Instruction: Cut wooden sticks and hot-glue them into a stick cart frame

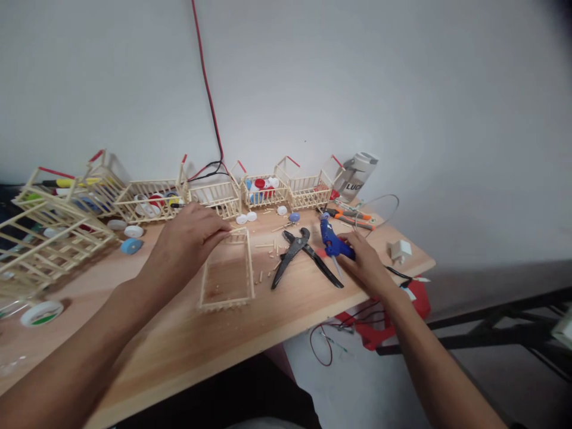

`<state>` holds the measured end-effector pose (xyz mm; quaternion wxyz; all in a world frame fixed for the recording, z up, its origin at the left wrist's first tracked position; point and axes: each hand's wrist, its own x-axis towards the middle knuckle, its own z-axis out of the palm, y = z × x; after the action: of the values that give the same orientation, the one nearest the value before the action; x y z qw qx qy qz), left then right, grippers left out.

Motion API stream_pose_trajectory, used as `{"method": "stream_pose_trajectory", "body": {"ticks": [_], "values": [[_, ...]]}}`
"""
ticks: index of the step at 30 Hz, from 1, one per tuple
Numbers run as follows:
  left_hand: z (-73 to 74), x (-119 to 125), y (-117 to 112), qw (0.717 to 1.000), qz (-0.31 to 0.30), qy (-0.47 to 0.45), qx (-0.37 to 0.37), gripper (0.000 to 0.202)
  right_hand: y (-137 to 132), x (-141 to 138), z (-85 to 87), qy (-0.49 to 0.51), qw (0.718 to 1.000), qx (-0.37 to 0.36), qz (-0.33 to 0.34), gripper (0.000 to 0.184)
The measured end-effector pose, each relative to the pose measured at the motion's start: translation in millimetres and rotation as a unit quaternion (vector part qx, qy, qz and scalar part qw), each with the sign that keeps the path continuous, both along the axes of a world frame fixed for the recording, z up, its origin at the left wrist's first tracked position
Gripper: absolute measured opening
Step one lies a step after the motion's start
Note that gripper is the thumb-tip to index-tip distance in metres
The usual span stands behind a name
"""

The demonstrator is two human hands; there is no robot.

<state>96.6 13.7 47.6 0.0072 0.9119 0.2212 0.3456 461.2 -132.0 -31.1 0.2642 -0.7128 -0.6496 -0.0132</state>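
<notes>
My left hand is closed, thumb against fingers, at the far left corner of a rectangular frame of thin wooden sticks lying on the table. What its fingertips pinch is hidden or too small to name. My right hand grips the handle of a blue hot glue gun. The gun's nozzle points toward the wall, and a glue stick sticks out at its back. Between the hands lie black-handled pliers, spread apart. Short cut pieces of stick are scattered between frame and pliers.
Several small stick-built carts with red handles, such as this one, line the wall. Bottle caps lie before them. Orange-handled pliers, a tumbler and a white adapter stand or lie right. The table edge is near me.
</notes>
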Motion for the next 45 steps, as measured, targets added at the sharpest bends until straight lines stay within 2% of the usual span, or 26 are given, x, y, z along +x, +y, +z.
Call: {"method": "stream_pose_trajectory", "body": {"ticks": [6, 10, 15, 22, 25, 30, 36, 45], "values": [[0.8, 0.2, -2.6, 0.999, 0.009, 0.028, 0.038, 0.021, 14.9, -3.0, 9.3, 0.008, 0.994, -0.034, 0.102, 0.027], [0.9, 0.8, -3.2, 0.998, 0.009, 0.02, 0.054, 0.021, 25.3, -0.8, 10.1, -0.011, 0.99, -0.028, 0.14, 0.028], [0.6, 0.9, -3.4, 0.998, 0.009, 0.024, 0.057, 0.022, 31.3, 4.5, 8.8, -0.041, 0.988, -0.023, 0.15, 0.029], [1.6, 0.3, -4.5, 0.997, 0.004, 0.02, 0.069, 0.02, 39.9, 22.7, 18.1, -0.04, 0.978, 0.013, 0.205, 0.031], [1.9, -0.1, -5.3, 0.997, 0.005, 0.021, 0.073, 0.02, 43.3, 30.2, 13.0, -0.061, 0.971, 0.03, 0.23, 0.036], [2.5, 0.2, -5.8, 0.998, 0.006, 0.028, 0.059, 0.02, 46.7, 37.6, 3.2, -0.083, 0.969, 0.042, 0.23, 0.04], [2.7, 2.7, -5.0, 0.998, 0.011, 0.035, 0.055, 0.022, 51.1, 42.3, 5.0, -0.107, 0.966, 0.006, 0.236, 0.035], [1.0, 0.7, -4.8, 0.997, 0.016, 0.035, 0.062, 0.021, 58.4, 47.4, 5.8, -0.12, 0.952, -0.02, 0.28, 0.032]]}}
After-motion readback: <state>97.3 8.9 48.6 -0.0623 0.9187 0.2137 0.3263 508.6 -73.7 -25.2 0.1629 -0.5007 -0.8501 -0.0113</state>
